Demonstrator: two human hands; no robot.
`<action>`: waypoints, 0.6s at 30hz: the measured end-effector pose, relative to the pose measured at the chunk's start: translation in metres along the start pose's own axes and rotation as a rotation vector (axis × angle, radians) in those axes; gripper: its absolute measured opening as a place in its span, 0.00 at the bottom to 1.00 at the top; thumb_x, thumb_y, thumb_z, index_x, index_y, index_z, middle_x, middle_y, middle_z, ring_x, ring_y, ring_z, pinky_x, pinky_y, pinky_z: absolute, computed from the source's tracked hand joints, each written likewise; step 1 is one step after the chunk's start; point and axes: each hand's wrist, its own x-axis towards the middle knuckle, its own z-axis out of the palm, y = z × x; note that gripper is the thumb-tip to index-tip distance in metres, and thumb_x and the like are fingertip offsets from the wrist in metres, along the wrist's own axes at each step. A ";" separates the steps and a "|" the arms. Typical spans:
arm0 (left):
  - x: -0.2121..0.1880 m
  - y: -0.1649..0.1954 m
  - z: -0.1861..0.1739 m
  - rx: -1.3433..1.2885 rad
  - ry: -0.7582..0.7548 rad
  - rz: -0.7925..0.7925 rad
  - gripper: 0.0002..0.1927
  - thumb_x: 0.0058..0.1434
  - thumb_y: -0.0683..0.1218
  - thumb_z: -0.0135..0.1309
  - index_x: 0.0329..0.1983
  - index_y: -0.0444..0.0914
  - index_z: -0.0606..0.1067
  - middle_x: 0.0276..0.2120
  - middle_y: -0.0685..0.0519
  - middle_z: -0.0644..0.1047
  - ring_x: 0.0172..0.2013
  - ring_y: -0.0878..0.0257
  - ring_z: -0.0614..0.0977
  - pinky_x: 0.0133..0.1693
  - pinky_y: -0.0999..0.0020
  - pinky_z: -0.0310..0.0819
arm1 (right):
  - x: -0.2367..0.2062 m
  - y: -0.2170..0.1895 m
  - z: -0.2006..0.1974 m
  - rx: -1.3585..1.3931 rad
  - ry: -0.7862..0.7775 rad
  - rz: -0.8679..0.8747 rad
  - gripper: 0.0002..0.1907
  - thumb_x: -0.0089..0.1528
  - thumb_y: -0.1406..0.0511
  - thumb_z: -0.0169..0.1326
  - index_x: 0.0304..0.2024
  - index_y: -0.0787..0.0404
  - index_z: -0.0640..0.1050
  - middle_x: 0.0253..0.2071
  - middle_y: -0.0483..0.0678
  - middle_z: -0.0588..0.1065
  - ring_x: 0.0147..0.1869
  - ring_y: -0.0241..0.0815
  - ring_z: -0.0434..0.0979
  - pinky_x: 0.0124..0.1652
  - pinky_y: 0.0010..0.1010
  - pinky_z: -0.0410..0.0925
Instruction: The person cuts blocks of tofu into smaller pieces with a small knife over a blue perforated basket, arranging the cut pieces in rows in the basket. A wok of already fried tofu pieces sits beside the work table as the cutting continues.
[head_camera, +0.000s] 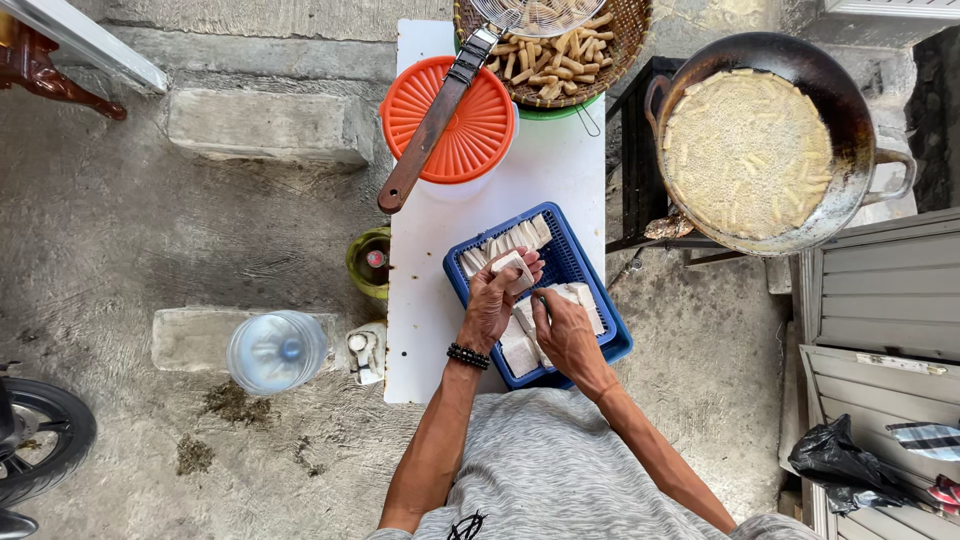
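Seen from straight overhead: both bare hands over a blue plastic basket (580, 262), rectangular, slotted, sitting skewed on a narrow white tabletop (425, 310). Left hand (492, 300), beaded black bracelet (467, 356) at the wrist, curled round a pale tofu block (512, 268), thumb on one side and fingers wrapped over the other, block gripped at the basket's middle. Block smooth, whitish, slab-shaped; long axis running roughly from lower left to upper right, far end aimed toward the basket's upper corner. Right hand (562, 330) just beside it, fingers pressed together and bent down toward the same block; whether pinching a blade or anything else, impossible to tell. More tofu slices (505, 245) standing in a tidy row along the basket's upper left wall, further slabs (520, 350) lying flat near the lower corner.

Farther up the table, a round orange ribbed plastic lid (470, 135) on a white tub, with a wooden-handled wire skimmer (440, 115) laid diagonally across it. Beyond that, a woven basket of golden fried sticks (560, 55). Off to the right, a dark metal wok (780, 140) full of foaming oil and frying pieces. On the rough concrete floor to the left, a clear water jug (277, 350) and a small green gas canister (370, 262).
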 end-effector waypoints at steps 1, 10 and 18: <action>0.000 0.000 0.000 0.006 -0.007 0.006 0.23 0.64 0.39 0.56 0.62 0.26 0.71 0.54 0.38 0.79 0.55 0.50 0.82 0.60 0.55 0.79 | 0.001 0.000 0.000 -0.005 -0.020 0.028 0.10 0.69 0.65 0.47 0.44 0.67 0.76 0.32 0.60 0.78 0.35 0.61 0.78 0.37 0.49 0.68; -0.009 0.008 0.012 0.064 -0.035 -0.001 0.23 0.62 0.39 0.57 0.60 0.27 0.73 0.53 0.38 0.79 0.54 0.50 0.82 0.59 0.57 0.79 | -0.001 0.027 0.026 -0.074 -0.073 0.121 0.10 0.70 0.64 0.45 0.40 0.67 0.71 0.26 0.65 0.74 0.32 0.67 0.73 0.34 0.55 0.63; -0.009 0.013 0.004 0.115 0.060 -0.081 0.21 0.60 0.38 0.60 0.57 0.29 0.74 0.47 0.41 0.82 0.46 0.54 0.85 0.48 0.60 0.85 | 0.005 0.044 0.017 0.623 -0.374 0.506 0.18 0.73 0.60 0.45 0.44 0.65 0.81 0.23 0.47 0.74 0.21 0.35 0.59 0.23 0.35 0.54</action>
